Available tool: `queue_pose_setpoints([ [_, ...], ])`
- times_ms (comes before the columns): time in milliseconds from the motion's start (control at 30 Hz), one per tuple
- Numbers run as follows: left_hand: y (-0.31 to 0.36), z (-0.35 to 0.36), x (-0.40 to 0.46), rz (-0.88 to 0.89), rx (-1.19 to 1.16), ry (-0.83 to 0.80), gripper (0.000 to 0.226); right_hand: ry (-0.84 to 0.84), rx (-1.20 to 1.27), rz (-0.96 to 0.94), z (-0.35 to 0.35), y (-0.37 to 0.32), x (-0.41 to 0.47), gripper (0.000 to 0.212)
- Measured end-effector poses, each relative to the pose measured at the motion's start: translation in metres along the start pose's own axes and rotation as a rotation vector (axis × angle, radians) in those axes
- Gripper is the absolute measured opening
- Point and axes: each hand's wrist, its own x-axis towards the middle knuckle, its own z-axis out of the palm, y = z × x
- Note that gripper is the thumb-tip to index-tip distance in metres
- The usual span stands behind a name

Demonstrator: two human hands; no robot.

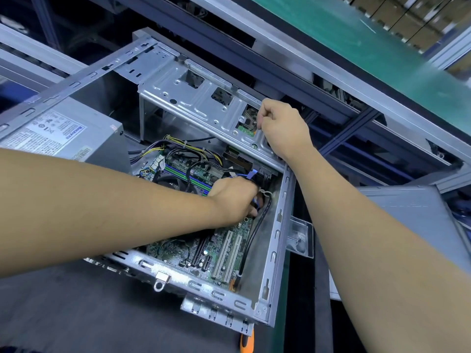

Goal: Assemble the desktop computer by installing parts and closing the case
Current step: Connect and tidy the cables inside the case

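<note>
Computer case [276, 240] lay open side up | left hand [233, 200] gripped cable [251, 233] | right hand [283, 128] pinched drive cage [204, 108].

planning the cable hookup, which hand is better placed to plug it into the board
Left. The left hand is already down inside the case at the motherboard, holding the blue cable; the right hand grips the drive cage.
</note>
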Motion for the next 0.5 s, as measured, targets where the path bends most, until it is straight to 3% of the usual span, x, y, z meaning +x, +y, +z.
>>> queue_pose_setpoints([
  [233,-0.002,-0.0007,0.0003,0.01,-0.057,-0.049,0.02,0.004,0.008,-0.002,0.0005,0.0011,0.0009,0.023],
  [333,-0.0012,-0.0025,0.0006,0.02,-0.013,-0.083,0.031,0.006,0.018,0.002,0.0004,0.0014,0.0007,0.025],
  [500,0.0,-0.0021,-0.0001,0.023,0.014,-0.032,0.036,0.002,0.019,-0.006,0.0005,0.0012,0.001,0.023],
])
